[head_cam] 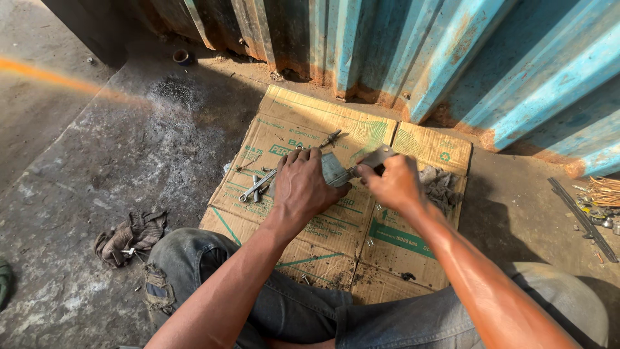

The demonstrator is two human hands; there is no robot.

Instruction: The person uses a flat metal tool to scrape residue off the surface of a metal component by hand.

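My left hand (303, 187) presses palm-down on a grey metal part (332, 169) that lies on a flattened cardboard box (387, 236). My right hand (395, 183) is closed around a small tool with a flat metal blade (373, 158), whose tip meets the part's right edge. Just left of my left hand lies a spanner (256, 186) on the cardboard. My knees in worn jeans (194, 258) frame the near edge.
A blue, rusted corrugated metal wall (452, 58) stands behind the cardboard. A crumpled rag (129, 236) lies on the concrete at left. Another dirty rag (440, 184) sits right of my right hand. Small metal bits and a dark strip (584, 220) lie at far right.
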